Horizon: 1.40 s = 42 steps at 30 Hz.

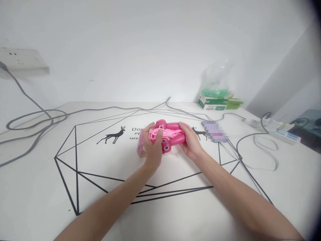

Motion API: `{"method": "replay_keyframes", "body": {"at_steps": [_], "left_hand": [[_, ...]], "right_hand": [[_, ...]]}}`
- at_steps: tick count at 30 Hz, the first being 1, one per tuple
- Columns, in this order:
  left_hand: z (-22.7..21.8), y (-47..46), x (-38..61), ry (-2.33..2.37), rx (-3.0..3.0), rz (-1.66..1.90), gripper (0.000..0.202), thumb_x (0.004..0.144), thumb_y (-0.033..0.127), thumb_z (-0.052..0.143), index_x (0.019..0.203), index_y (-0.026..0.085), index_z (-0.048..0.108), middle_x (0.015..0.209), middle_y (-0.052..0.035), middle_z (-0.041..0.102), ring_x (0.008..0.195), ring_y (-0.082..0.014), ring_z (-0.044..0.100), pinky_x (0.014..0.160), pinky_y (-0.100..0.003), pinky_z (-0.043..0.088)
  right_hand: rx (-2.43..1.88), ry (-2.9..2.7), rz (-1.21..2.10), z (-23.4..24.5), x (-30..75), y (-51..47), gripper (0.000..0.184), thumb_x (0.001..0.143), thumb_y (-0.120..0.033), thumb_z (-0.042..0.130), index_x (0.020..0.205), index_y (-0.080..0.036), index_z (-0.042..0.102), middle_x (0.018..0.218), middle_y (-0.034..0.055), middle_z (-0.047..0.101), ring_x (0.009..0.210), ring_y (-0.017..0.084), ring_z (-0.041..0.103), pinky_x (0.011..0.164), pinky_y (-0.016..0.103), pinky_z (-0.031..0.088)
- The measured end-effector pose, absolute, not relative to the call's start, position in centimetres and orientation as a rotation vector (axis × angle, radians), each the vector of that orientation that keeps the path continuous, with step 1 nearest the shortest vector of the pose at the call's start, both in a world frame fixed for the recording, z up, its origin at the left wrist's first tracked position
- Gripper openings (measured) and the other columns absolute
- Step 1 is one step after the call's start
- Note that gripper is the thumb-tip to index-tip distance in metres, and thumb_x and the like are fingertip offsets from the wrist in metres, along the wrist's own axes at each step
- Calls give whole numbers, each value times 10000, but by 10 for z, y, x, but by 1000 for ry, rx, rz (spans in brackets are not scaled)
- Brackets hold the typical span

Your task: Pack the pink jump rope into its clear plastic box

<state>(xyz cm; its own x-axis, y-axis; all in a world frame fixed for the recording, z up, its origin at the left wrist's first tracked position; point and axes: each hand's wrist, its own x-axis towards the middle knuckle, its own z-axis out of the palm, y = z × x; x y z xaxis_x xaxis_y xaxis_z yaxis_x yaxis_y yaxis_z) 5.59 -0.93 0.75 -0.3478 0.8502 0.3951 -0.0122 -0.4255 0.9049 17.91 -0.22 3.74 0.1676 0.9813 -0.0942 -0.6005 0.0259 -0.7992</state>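
Note:
A pink jump rope (pixel 177 138) is held between both hands over the middle of the table. It has two dark pink handles with round animal-like heads and big eyes, and a light pink cord bundled between them. My left hand (pixel 153 147) is closed around the head end, its thumb over the cord. At the other end my right hand (pixel 191 142) grips the handle ends. Behind and below my left hand stands a clear plastic box (pixel 140 150) with some pink on it, partly hidden by the hand; whether they touch I cannot tell.
The white table (pixel 105 214) bears black lines and deer prints. A blurred-out phone (pixel 216 131) lies at right on a cable. Green-and-white boxes (pixel 213 103) under a plastic bag (pixel 215 83) stand at the back. A power strip (pixel 281 132) and grey cable (pixel 100 109) lie around.

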Motion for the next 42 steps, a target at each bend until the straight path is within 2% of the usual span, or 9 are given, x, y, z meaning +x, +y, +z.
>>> {"method": "replay_keyframes", "body": {"at_steps": [8,12,19,25,28,33,35,37,42], "left_hand": [[16,-13,58,1058,1029,1791,337,866,329,647,1176,272,528,1247,-46,554,1084,-193,608,835,-300,552],[12,-10,57,1092,1057,1757,362,859,345,659,1185,269,520,1214,-43,565,1049,-186,610,834,-298,546],[10,-11,58,1128,1387,1676,447,863,333,658,1261,251,473,1298,-72,521,1143,-205,570,926,-324,507],[20,-3,47,1099,1691,1353,462,957,408,503,1375,256,381,1390,-84,477,1248,-219,516,1021,-359,448],[24,7,36,1215,1936,1191,448,955,436,482,1350,233,426,1420,-89,464,1341,-239,426,1111,-399,358],[30,23,37,1391,2277,803,442,914,401,505,1311,208,498,1379,-130,525,1330,-300,447,1083,-475,376],[33,28,45,1470,2355,569,503,892,354,518,1363,189,463,1462,-174,448,1397,-338,371,1097,-525,339],[35,32,54,1492,2377,331,719,796,320,630,1447,172,363,1547,-218,314,1460,-383,229,1117,-593,263],[35,39,75,1520,2340,167,1034,627,253,778,1507,162,244,1566,-278,199,1465,-428,128,1102,-690,159]], "right_hand": [[-741,-509,1313,31,173,0,435,686,-250,825,1082,-204,650,856,-8,722,736,131,688,642,208,583],[-751,-475,1317,34,172,0,370,666,-237,836,985,-189,654,816,-6,713,712,141,692,616,223,591],[-805,-358,1239,34,176,6,299,646,-157,813,890,-185,643,755,-11,713,700,151,694,633,239,602],[-801,-305,1206,28,202,17,264,670,-161,786,886,-179,637,731,-25,702,679,143,683,597,225,588],[-778,-306,1118,20,219,25,298,657,-167,798,911,-170,644,740,-28,698,668,135,675,582,221,577],[-811,-318,1005,5,235,35,370,621,-190,825,951,-157,660,782,-25,696,715,135,680,633,229,582],[-835,-315,973,0,238,37,401,609,-197,830,970,-149,663,800,-19,695,728,137,679,658,241,584],[-852,-315,940,-3,240,38,435,599,-204,834,993,-148,660,815,-18,691,745,142,680,683,256,586],[-860,-309,857,-12,248,39,487,591,-236,848,1026,-158,644,849,-18,682,791,141,680,749,266,586]]}}
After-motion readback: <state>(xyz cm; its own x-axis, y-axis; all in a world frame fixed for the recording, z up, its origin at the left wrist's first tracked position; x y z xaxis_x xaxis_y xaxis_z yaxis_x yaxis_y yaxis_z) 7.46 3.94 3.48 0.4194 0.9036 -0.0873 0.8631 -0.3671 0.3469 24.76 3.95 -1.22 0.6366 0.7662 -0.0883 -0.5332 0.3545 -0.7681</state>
